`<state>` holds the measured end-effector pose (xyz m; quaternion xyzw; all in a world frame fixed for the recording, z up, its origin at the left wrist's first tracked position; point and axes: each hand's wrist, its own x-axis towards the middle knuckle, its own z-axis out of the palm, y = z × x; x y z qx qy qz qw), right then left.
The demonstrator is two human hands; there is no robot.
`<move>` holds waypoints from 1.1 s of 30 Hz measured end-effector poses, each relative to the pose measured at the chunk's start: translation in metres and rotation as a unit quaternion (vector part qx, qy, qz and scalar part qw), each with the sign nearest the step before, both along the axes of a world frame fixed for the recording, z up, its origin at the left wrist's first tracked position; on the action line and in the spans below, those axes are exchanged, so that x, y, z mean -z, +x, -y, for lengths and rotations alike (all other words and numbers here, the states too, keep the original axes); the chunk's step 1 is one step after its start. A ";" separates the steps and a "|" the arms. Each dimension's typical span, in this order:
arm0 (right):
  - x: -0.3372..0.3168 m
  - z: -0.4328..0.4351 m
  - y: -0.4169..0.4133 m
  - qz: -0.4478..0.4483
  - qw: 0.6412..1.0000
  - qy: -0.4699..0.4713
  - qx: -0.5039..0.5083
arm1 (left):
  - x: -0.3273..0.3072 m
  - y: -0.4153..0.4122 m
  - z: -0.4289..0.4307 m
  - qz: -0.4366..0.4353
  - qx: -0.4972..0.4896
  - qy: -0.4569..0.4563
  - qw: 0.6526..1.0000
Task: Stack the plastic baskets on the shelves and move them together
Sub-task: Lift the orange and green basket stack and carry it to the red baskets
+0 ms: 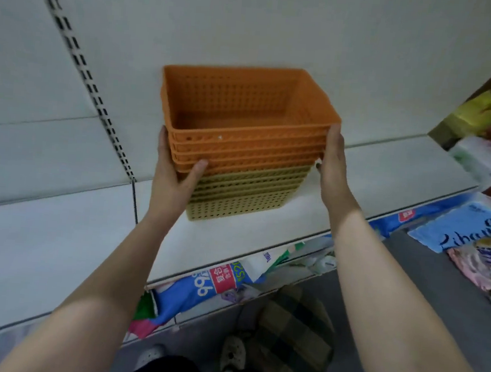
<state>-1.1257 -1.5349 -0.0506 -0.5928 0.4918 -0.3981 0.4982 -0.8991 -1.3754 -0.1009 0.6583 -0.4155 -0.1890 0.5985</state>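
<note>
A nested stack of perforated plastic baskets stands on the white shelf [264,231]. Several orange baskets [244,109] sit on top of several tan baskets [246,194]. My left hand [174,174] grips the stack's left side, thumb across the front where orange meets tan. My right hand [333,160] presses flat against the right side of the orange baskets, fingertips at the top rim. The stack's bottom rests on the shelf, near the back wall.
A slotted upright [80,64] runs down the white back panel at left. Packaged goods [219,280] fill the shelf below. More packages [470,227] lie at the right. A checked bag [288,336] sits on the grey floor.
</note>
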 end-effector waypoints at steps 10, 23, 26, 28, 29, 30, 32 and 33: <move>0.080 0.035 -0.006 0.072 0.991 0.034 -0.111 | 0.043 -0.010 0.008 -0.052 -0.041 0.008 0.998; 0.069 -0.007 -0.002 0.118 0.987 0.004 -0.105 | 0.019 -0.008 -0.028 -0.079 -0.036 -0.030 0.996; 0.038 -0.032 -0.010 0.107 0.988 -0.032 -0.110 | -0.012 -0.018 -0.056 -0.080 -0.027 -0.047 0.995; 0.012 -0.047 -0.014 0.112 0.986 -0.046 -0.111 | -0.033 -0.026 -0.075 -0.082 -0.031 -0.058 0.994; -0.001 -0.054 -0.015 0.115 0.985 -0.061 -0.116 | -0.045 -0.030 -0.085 -0.086 -0.039 -0.064 0.994; -0.013 -0.060 -0.016 0.118 0.982 -0.079 -0.122 | -0.055 -0.034 -0.093 -0.091 -0.051 -0.071 0.992; -0.034 -0.075 -0.016 0.128 0.977 -0.106 -0.137 | -0.073 -0.042 -0.111 -0.098 -0.071 -0.092 0.988; -0.042 -0.082 -0.016 0.134 0.974 -0.115 -0.146 | -0.081 -0.047 -0.120 -0.100 -0.077 -0.100 0.987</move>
